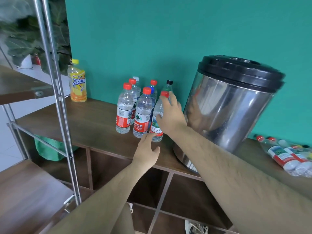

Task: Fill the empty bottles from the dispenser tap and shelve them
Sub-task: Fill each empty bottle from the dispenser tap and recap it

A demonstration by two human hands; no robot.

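Several clear, red-capped water bottles (124, 110) stand in a cluster on the dark wooden shelf top (87, 122). My right hand (170, 114) wraps its fingers and thumb around the front right bottle (157, 112), just under its red cap. My left hand (146, 149) hovers at that bottle's base with fingers loosely spread, fingertips near the label. The steel dispenser (233, 105) with a black lid stands just to the right; its tap is hidden behind my right forearm.
A yellow iced-tea bottle (77, 83) stands at the back left. Crushed empty bottles in a clear bag (287, 156) lie at the right. A metal rack post (55, 92) rises at the left, with cubby compartments (152, 186) below the shelf top.
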